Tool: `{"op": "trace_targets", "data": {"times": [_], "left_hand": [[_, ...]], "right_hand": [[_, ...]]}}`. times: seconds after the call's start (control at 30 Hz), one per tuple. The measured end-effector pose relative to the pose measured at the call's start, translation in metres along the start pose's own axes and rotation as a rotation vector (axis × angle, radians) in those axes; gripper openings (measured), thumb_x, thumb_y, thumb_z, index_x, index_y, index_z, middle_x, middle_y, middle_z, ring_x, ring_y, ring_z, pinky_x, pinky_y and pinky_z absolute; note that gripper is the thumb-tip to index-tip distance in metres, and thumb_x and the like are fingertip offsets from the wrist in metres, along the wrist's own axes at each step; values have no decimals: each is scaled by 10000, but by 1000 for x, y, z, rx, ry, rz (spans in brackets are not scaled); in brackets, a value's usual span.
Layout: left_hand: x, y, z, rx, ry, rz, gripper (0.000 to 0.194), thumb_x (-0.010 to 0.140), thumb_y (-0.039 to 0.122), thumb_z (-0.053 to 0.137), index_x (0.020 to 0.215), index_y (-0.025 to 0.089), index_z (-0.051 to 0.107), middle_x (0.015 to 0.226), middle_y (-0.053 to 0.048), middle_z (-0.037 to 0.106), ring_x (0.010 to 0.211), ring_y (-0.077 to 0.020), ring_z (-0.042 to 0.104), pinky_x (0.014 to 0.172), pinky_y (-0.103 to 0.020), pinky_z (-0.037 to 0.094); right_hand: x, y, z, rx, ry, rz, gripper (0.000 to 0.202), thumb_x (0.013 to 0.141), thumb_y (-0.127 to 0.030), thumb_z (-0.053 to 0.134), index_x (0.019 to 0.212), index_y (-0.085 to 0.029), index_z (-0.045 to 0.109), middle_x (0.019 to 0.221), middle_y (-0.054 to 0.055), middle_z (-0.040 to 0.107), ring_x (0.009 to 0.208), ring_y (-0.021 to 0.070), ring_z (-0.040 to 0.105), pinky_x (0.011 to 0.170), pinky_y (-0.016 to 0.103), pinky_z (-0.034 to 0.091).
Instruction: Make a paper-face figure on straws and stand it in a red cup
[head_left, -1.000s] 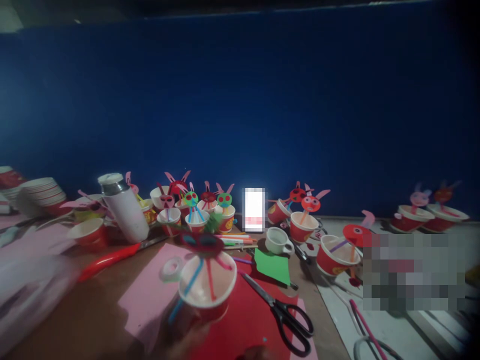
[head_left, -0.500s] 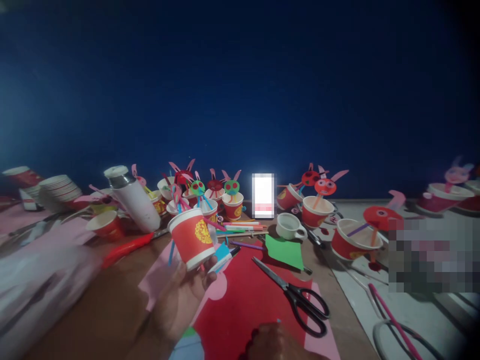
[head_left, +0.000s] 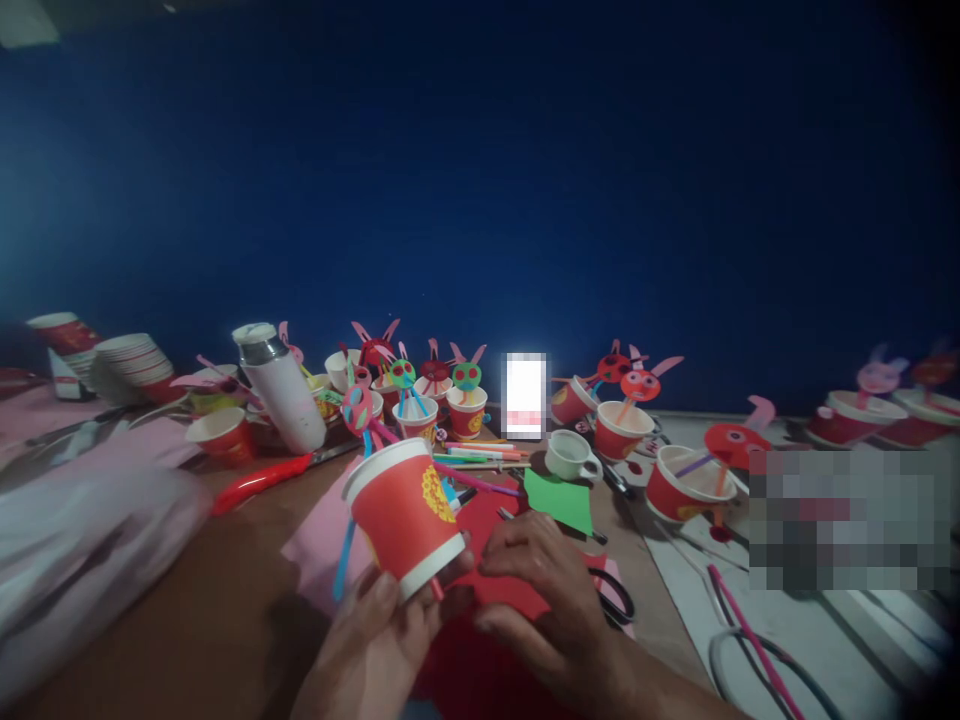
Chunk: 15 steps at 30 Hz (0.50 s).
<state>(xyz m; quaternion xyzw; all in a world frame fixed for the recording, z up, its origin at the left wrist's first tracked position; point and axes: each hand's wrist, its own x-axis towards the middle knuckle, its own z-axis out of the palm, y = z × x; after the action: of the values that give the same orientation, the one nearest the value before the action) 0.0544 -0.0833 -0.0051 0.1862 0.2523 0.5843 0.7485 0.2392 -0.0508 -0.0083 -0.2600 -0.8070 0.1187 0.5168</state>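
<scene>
Right hand (head_left: 555, 600) has come up from the bottom edge of the view to just beside the paper cup (head_left: 401, 510), and now covers much of the scissors (head_left: 619, 600); cup also more steeply tilted than half a second ago, base swung toward the right hand. Cup is held up over the red paper (head_left: 465, 660), grasped low down by the left hand (head_left: 382, 630), thumb on the near side by the base, other fingers partly hidden behind it; the low grip probably spares the rim, where the paper face (head_left: 356, 408) shows on its blue stick (head_left: 345, 555); the tilt turns the printed side and part of the base edge toward the wearer, perhaps for easier access underneath. A short pink end (head_left: 437, 588) shows below the base, close to the left fingers; whether they pinch it, cannot tell. Right fingers half curled, thumb well apart from them, nothing seen in their grasp; contact with the red paper or scissors below, cannot tell. Markers (head_left: 487, 455), white mug (head_left: 566, 455) and green paper (head_left: 559, 500) lie beyond the hands, presumably within reach yet out of the working spot; bottle (head_left: 285, 390) leans farther left.
</scene>
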Motion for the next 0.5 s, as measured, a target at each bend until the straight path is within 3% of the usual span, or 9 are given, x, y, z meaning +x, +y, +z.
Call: {"op": "trace_targets", "data": {"times": [0.17, 0.33, 0.5], "left_hand": [[2, -13, 4, -5, 82, -8, 81, 703, 222, 747, 779, 203, 728, 767, -30, 714, 714, -163, 648, 782, -323, 538], [11, -22, -7, 34, 135, -19, 116, 690, 248, 759, 787, 197, 722, 768, -45, 714, 703, -180, 641, 711, -317, 547], [13, -27, -22, 23, 87, 10, 114, 701, 224, 755, 812, 242, 732, 842, -25, 732, 773, -160, 655, 685, -236, 551]], "right_hand": [[-4, 5, 17, 90, 31, 56, 189, 817, -274, 669, 957, -214, 557, 872, 28, 612, 829, 183, 555, 748, 337, 420], [-7, 14, 22, 108, 53, 107, 193, 786, -283, 700, 873, -212, 544, 816, 18, 600, 783, 176, 546, 711, 320, 426], [-7, 15, 25, 149, 64, 169, 186, 787, -237, 695, 835, -206, 518, 809, 5, 582, 775, 152, 540, 709, 289, 436]]}}
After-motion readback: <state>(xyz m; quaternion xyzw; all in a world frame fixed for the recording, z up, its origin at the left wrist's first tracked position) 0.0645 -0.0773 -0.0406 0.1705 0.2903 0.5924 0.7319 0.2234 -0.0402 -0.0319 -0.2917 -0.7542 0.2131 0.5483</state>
